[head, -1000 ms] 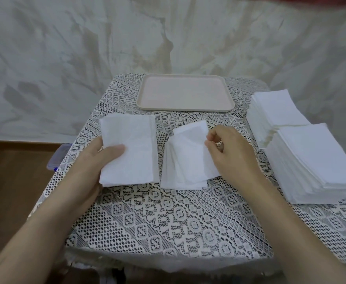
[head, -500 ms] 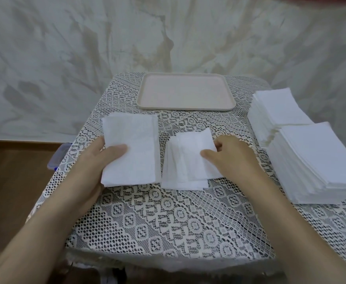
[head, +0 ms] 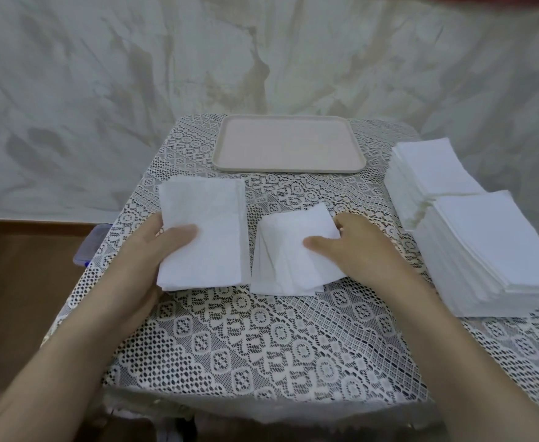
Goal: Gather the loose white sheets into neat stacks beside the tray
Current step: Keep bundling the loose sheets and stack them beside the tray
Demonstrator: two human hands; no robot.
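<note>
White sheets — pale pink tray.

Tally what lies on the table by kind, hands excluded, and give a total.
Sheet piles: 4
Tray: 1
Total: 5

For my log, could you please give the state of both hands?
Left hand: grips the left sheet stack.
Right hand: pinches the fanned middle sheets.

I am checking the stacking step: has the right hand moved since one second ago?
Yes. The right hand came nearer the person, away from the tray, and its thumb now rests on the middle pile.
</note>
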